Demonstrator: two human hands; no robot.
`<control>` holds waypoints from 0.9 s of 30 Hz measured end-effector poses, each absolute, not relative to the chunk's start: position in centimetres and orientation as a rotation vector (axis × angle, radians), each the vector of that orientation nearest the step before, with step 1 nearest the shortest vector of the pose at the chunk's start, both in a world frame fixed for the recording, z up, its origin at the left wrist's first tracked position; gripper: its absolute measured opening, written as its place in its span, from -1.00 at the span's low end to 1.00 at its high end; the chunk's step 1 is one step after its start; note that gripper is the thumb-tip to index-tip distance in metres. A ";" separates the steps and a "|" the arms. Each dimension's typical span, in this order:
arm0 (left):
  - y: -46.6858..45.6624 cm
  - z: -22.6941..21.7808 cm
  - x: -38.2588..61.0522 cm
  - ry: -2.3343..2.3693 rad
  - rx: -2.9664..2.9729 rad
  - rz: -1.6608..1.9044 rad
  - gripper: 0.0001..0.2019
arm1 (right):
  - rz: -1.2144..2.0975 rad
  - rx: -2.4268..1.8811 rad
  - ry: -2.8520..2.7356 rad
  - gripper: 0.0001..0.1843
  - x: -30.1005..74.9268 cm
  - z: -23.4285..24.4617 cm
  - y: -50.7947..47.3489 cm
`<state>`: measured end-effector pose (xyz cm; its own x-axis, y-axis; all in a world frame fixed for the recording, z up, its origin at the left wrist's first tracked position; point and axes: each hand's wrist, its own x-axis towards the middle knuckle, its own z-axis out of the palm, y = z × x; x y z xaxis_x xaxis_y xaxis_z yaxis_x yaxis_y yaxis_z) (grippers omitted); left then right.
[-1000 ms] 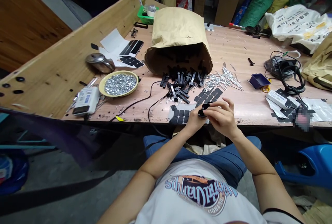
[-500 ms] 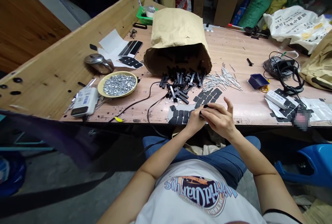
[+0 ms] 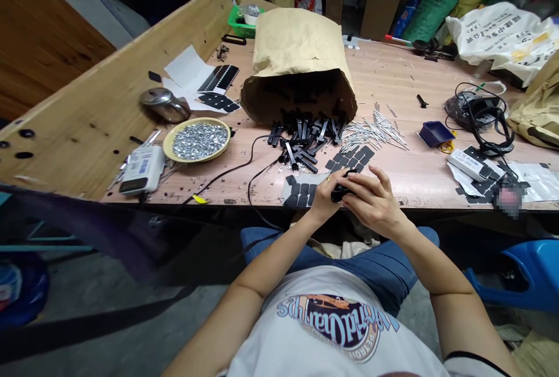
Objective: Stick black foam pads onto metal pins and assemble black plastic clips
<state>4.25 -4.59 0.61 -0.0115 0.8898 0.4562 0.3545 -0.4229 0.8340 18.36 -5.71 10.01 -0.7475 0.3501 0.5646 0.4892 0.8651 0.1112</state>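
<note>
Both hands meet over the table's front edge around a small black plastic part (image 3: 339, 193). My left hand (image 3: 325, 197) is closed on its left side. From the right, the fingers of my right hand (image 3: 371, 197) press against the same part, with the index finger raised. Much of the part is hidden by the fingers. Under and behind the hands lie sheets of black rounded stickers (image 3: 301, 191). A pile of black plastic pieces (image 3: 303, 141) spills from a brown paper bag (image 3: 299, 42), beside a heap of thin metal pins (image 3: 375, 132).
A yellow bowl of small metal bits (image 3: 165, 143) stands left, near a white device (image 3: 143, 168) and a metal pot (image 3: 163, 103). A black cable (image 3: 238, 168) crosses the front. At right are a dark blue tray (image 3: 433, 134) and black goggles (image 3: 491, 126).
The hands have drawn slightly apart, and more of the black part shows between them. My left hand has shifted a little left. The camera view has moved slightly.
</note>
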 end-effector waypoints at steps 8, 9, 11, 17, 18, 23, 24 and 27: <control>-4.7 0.5 4.1 1.243 1.700 1.483 -0.67 | -0.403 -0.693 -2.541 -0.79 18.1 9.4 -6.0; -4.7 0.4 4.1 1.240 1.704 1.483 -0.68 | -0.396 -0.692 -2.533 -0.79 18.0 9.3 -6.0; -4.7 0.3 4.2 1.249 1.706 1.473 -0.69 | -0.391 -0.690 -2.502 -0.81 17.8 9.3 -6.0; -4.0 0.5 4.8 1.373 1.458 1.513 -0.73 | -0.303 -0.913 -2.264 -0.58 19.6 9.9 -4.8; -3.6 0.7 4.9 1.379 1.370 1.511 -0.76 | -0.266 -0.973 -2.213 -0.57 20.2 9.8 -4.2; 0.7 0.8 6.5 1.200 0.879 1.501 -0.75 | 0.043 -1.173 -2.075 -0.66 22.4 7.2 1.5; 2.1 0.8 7.0 1.160 0.798 1.505 -0.74 | 0.133 -1.225 -2.071 -0.67 22.5 6.4 3.0; 6.6 0.5 8.6 0.987 0.554 1.385 -0.81 | 0.390 -1.438 -2.054 -0.69 22.2 4.4 7.4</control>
